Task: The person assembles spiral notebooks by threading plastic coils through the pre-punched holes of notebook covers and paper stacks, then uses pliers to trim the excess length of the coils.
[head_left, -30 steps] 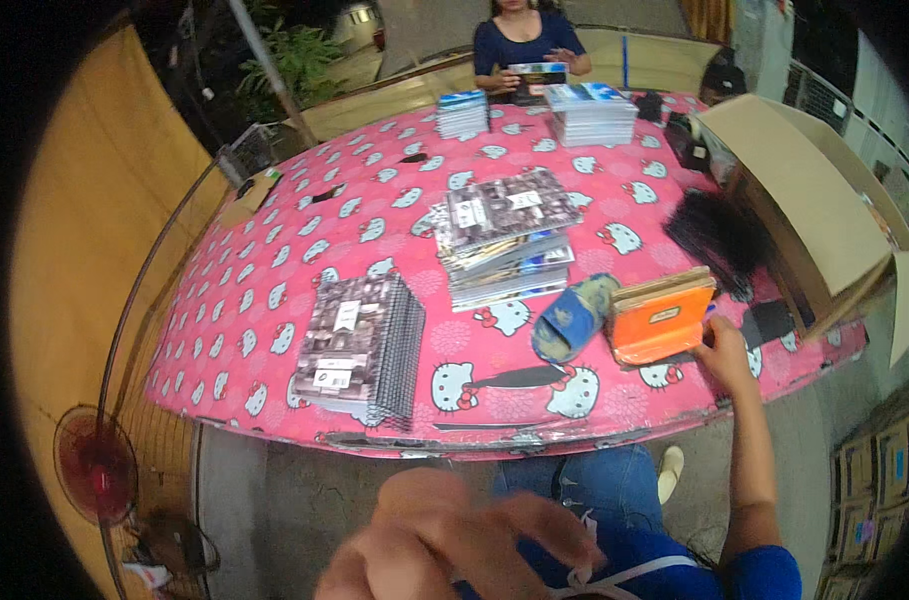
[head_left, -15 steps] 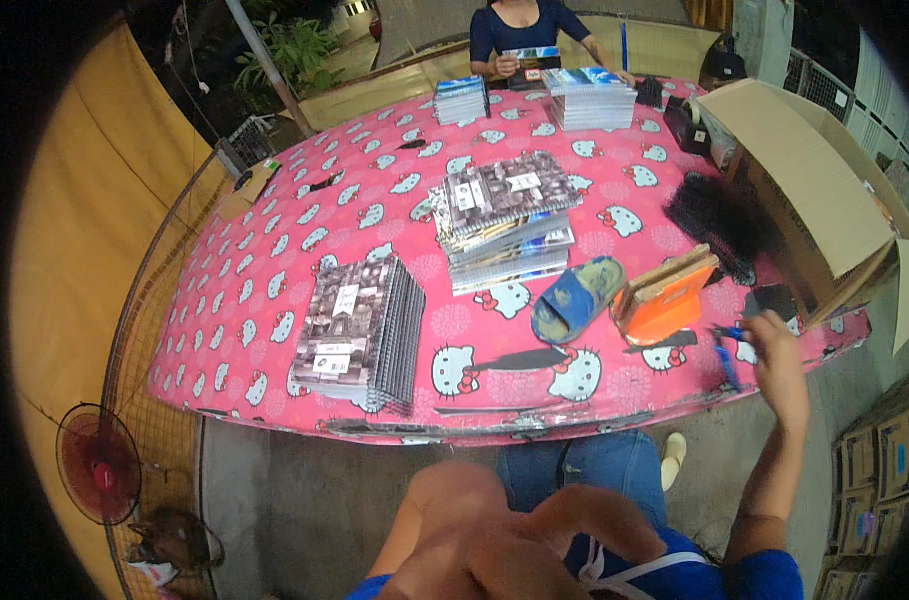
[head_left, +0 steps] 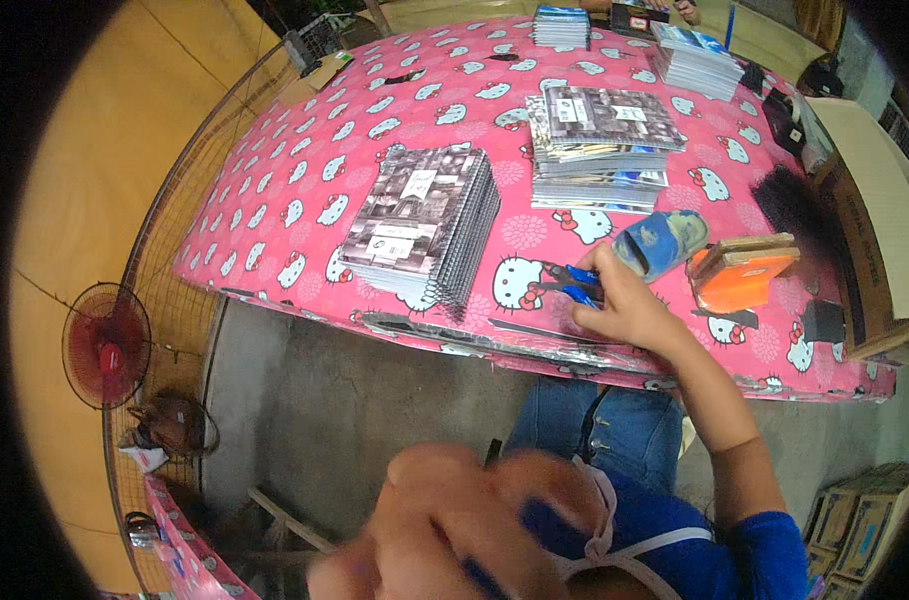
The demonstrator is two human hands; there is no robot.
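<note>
My right hand (head_left: pixel 626 305) is closed around a pair of pliers with blue handles (head_left: pixel 580 286) and dark jaws, held over the near part of the pink table. The jaws point left, toward a stack of spiral-bound notebooks (head_left: pixel 414 215) with grey patterned covers. A taller, uneven notebook stack (head_left: pixel 609 130) stands farther back. Just beyond my right hand lies a worn blue slipper (head_left: pixel 662 243). Right of it stands an orange block with brown boards (head_left: pixel 746 275). Large and blurred at the bottom, my left hand (head_left: pixel 439 530) is close to the camera; its fingers are unclear.
A pink patterned cloth covers the table (head_left: pixel 274 215). On the right are a black bristly heap (head_left: pixel 796 205) and a cardboard box (head_left: pixel 874 215). Two notebook stacks (head_left: pixel 696 62) sit at the far edge, near another person's hands (head_left: pixel 686 12). A fan (head_left: pixel 106 345) stands left.
My right hand has carried the pliers left from the table's right end toward the grey notebook stack. The view has shifted, and the left hand now looms larger at the bottom.
</note>
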